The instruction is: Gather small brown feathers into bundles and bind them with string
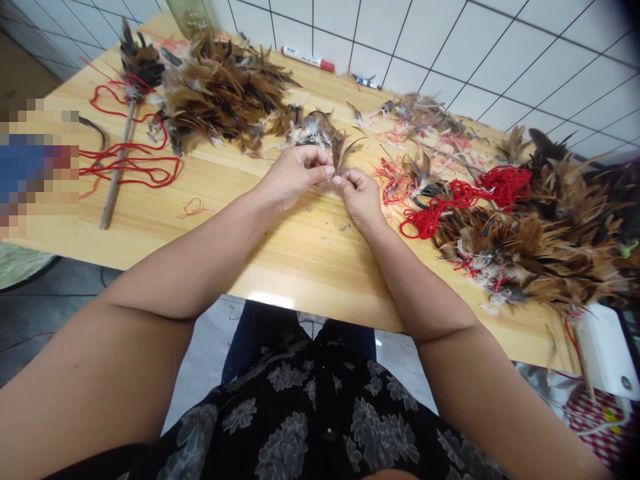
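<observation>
Over the middle of the wooden table (295,250), my left hand (303,172) and my right hand (361,197) meet at the fingertips. Both pinch the lower ends of a few brown feathers (343,152), whose tips point up and away from me. Just behind my left hand lies a small heap of brown and white feathers (315,128). To the right of my right hand are red yarn (425,217) and some loose feathers (420,170). How many feathers sit between my fingers is too small to tell.
A large feather pile (220,93) lies back left, beside a stick (119,167) with feathers at its top and red cord (160,173). More feathers (540,253) cover the right side. A red-capped marker (307,59) rests by the tiled wall (390,33). A white device (607,350) stands at right.
</observation>
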The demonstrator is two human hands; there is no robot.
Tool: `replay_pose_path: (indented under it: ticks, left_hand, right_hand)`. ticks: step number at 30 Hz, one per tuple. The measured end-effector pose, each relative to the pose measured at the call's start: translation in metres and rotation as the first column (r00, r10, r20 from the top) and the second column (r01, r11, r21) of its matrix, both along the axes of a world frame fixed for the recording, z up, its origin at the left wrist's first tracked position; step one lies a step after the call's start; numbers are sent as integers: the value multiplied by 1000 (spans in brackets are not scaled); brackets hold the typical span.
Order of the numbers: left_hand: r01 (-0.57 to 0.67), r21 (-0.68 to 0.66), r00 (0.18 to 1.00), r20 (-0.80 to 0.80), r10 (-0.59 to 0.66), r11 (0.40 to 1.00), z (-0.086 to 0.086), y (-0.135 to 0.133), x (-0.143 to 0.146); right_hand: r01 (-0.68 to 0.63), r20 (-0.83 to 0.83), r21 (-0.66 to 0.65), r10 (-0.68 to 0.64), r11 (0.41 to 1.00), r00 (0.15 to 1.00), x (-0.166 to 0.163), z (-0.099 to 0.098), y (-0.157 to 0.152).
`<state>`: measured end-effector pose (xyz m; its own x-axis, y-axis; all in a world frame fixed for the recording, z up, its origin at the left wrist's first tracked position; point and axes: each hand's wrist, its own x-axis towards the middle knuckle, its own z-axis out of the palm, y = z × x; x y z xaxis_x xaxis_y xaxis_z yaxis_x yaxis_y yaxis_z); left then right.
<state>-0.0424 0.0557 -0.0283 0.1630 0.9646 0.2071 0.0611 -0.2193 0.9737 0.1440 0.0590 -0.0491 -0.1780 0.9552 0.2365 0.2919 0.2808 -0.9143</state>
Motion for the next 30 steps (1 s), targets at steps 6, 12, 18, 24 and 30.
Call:
replay_pose_path:
  ticks: [6,12,18,24,30]
  left_hand:
    - [41,-4,999,21,-41,999,2,-2,-1]
    - [64,-18,998,23,-64,998,-3,0,-3]
    - [47,-4,999,13,-47,999,8,-4,-1]
    - [39,37,999,-9,-39,999,12,-6,0]
    - [35,89,999,-28,-33,995,2,4,-5]
  right_hand:
    - [-5,56,11,4,1000,998,0,2,-1]
    - [6,49,-6,-6,1000,999,-2,4,-4]
    - [-30,-3,-18,30,999,1000,-1,2,-4]
    - [-93,-84,-15,91,996,992,0,-2,-2]
    - [-69,-107,19,70,997,992,0,-5,1]
